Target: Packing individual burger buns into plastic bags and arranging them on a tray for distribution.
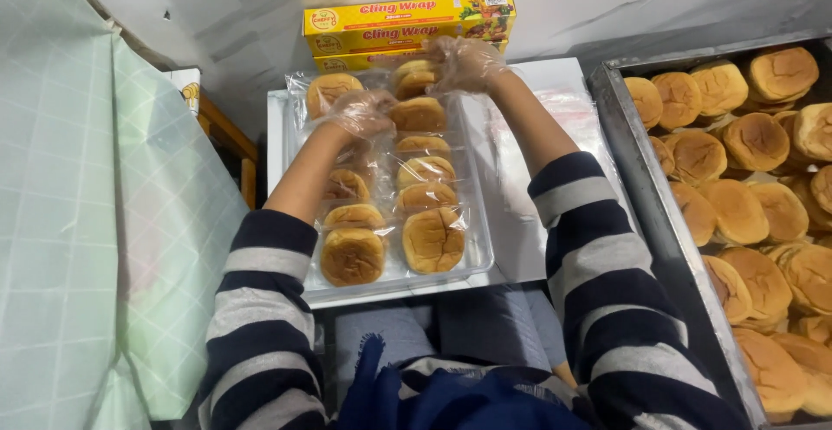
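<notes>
Clear bag of buns (394,196), two rows, lying on white tray (279,135) before the person; left hand (360,111), in thin plastic glove, fingers curled onto the bag's far end; right hand (464,61), gloved likewise, pinching bag's top edge near yellow cling-wrap boxes (407,24); metal tray of loose buns (624,135) to the right.

A: Gloves on left hand (360,111) and right hand (464,61): thin clear plastic film, crinkled, glossy.

B: Buns (433,239)?

A: Smooth matt brown crust, under shiny clear plastic bags (394,265). Tray (659,213) on the right: dull grey metal. Box (407,21): glossy printed cardboard. Sleeves (607,309): soft striped knit cloth.
</notes>
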